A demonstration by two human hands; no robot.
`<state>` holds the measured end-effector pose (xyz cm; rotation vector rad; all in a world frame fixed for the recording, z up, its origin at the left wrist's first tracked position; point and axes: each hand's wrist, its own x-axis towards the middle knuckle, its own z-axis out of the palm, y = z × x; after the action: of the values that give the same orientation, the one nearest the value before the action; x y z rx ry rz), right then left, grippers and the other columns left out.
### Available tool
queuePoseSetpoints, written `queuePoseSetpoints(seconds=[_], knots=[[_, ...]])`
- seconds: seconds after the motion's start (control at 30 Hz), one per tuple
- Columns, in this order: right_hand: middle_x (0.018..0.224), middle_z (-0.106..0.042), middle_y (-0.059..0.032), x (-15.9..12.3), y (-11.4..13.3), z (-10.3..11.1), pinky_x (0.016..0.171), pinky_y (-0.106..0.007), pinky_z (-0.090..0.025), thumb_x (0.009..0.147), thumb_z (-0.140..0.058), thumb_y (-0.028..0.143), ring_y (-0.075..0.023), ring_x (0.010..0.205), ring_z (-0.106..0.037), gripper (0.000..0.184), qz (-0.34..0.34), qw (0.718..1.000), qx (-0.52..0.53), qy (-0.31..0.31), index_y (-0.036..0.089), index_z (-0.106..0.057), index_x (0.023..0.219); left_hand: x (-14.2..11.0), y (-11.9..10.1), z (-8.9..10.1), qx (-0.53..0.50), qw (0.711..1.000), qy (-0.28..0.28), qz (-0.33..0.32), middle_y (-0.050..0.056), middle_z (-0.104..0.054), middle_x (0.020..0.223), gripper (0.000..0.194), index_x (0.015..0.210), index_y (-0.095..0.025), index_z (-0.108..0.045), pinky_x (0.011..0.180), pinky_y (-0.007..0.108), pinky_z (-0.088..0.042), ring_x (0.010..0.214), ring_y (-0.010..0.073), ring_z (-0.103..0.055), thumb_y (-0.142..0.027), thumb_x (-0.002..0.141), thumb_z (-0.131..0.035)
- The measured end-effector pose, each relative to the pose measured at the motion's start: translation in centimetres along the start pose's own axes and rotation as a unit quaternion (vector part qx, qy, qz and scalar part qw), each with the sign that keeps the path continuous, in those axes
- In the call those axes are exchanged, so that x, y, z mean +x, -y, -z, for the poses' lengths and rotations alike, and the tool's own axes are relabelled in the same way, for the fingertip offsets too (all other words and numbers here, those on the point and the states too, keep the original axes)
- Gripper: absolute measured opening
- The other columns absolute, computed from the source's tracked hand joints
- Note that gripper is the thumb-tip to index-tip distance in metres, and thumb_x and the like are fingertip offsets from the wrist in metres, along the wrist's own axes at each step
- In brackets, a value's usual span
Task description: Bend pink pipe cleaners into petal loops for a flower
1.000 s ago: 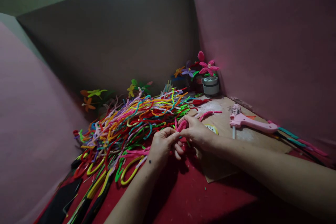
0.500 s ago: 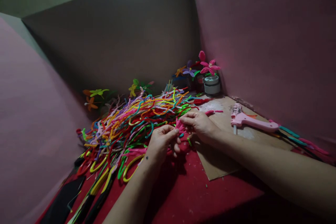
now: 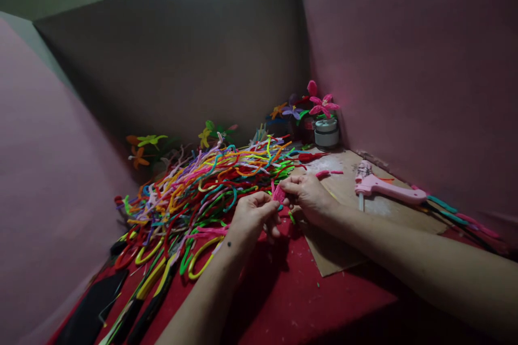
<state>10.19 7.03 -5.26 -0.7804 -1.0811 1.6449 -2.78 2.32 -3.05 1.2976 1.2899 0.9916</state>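
Between my two hands is a small bunch of bent pink pipe cleaners (image 3: 277, 192). My left hand (image 3: 253, 214) pinches its lower left side with thumb and forefinger. From the right, my right hand (image 3: 307, 194) grips the other side with its fingertips. Part of the bunch is hidden behind the fingers. Just beyond the hands spreads a big heap of multicoloured pipe cleaners (image 3: 210, 167). Near my right forearm a pink glue gun (image 3: 388, 190) lies on a piece of cardboard (image 3: 335, 259).
Yellow-and-black pliers (image 3: 151, 294) and a black flat object (image 3: 95, 302) lie at the left on the red table cover (image 3: 291, 302). At the back, a pink pipe-cleaner flower (image 3: 324, 105) rises above a grey container (image 3: 326, 132). Walls close in the back and right.
The pink bunch has turned slightly between my fingers, and some strands now point upward. Both hands stay closed on it, shifted slightly to the right.
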Motion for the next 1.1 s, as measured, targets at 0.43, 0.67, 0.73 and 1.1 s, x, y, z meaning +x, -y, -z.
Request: queuePoseSetpoints(seconds=[0.43, 0.67, 0.73, 1.1], knots=[[0.047, -0.053, 0.0020, 0.4, -0.5, 0.3, 0.041, -0.019, -0.031, 0.064, -0.068, 0.034, -0.0063, 0.040, -0.046, 0.026, -0.001, 0.997, 0.069, 0.047, 0.013, -0.054, 0.059, 0.4, 0.5, 0.8, -0.046, 0.999, 0.012, -0.004, 0.001, -0.061, 0.054, 0.020, 0.067, -0.011, -0.055, 0.028, 0.018, -0.039, 0.035, 0.0086, -0.050, -0.029, 0.069, -0.063], [0.053, -0.055, 0.0002, 0.0, -1.5, 0.1, 0.047, -0.023, -0.035, 0.065, -0.068, 0.033, -0.0085, 0.045, -0.048, 0.025, -0.004, 0.986, 0.080, 0.149, 0.011, -0.057, 0.066, 0.5, 1.0, 0.8, -0.083, 0.995, 0.014, -0.044, 0.002, -0.061, 0.053, 0.023, 0.070, -0.011, -0.054, 0.032, 0.019, -0.039, 0.035, 0.0091, -0.051, -0.033, 0.070, -0.062], [0.052, -0.054, 0.0006, -0.1, -1.2, 0.0, 0.046, -0.022, -0.033, 0.064, -0.068, 0.030, -0.0081, 0.045, -0.047, 0.022, 0.008, 0.991, 0.073, 0.112, 0.012, -0.057, 0.065, 0.5, 0.8, 0.5, -0.095, 0.994, 0.018, -0.043, 0.001, -0.061, 0.054, 0.023, 0.076, -0.012, -0.053, 0.035, 0.020, -0.042, 0.037, 0.0106, -0.053, -0.031, 0.069, -0.064], [0.040, -0.038, 0.0065, -1.2, -0.3, -0.6, 0.039, -0.023, -0.014, 0.069, -0.061, 0.030, -0.0034, 0.036, -0.026, 0.025, -0.004, 0.988, -0.069, 0.139, 0.014, -0.051, 0.052, 0.4, 0.0, 1.6, -0.150, 0.987, -0.045, -0.022, -0.005, -0.051, 0.056, 0.029, 0.087, -0.013, -0.060, 0.039, 0.012, -0.031, 0.038, -0.0006, -0.038, -0.033, 0.067, -0.068]])
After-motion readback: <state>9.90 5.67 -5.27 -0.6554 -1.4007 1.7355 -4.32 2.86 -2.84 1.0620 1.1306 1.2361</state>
